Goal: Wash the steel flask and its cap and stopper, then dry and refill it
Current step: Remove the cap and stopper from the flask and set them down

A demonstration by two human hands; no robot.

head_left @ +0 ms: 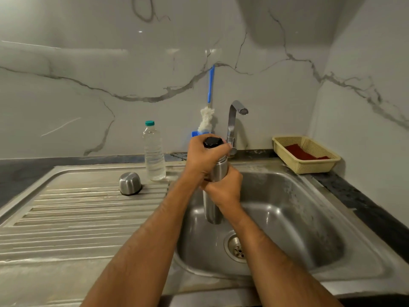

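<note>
Flask [218, 171] upright over the sink [309, 218] basin, right hand [223, 187] wrapped round its middle, left hand [203, 160] curled over the black stopper [213, 142] at its top. Cap [130, 183] sits mouth-down on the drainboard [77, 207], just beside 1 water bottle [153, 151]. Brush [209, 103] leans on the wall behind the tap [234, 125]; basket [306, 154] holds a red cloth [304, 152].

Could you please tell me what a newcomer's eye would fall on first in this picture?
Two hands hold an upright steel flask over the steel sink basin: the left hand grips its black stopper, the right hand its body. The domed steel cap sits on the drainboard beside a clear plastic bottle.
</note>
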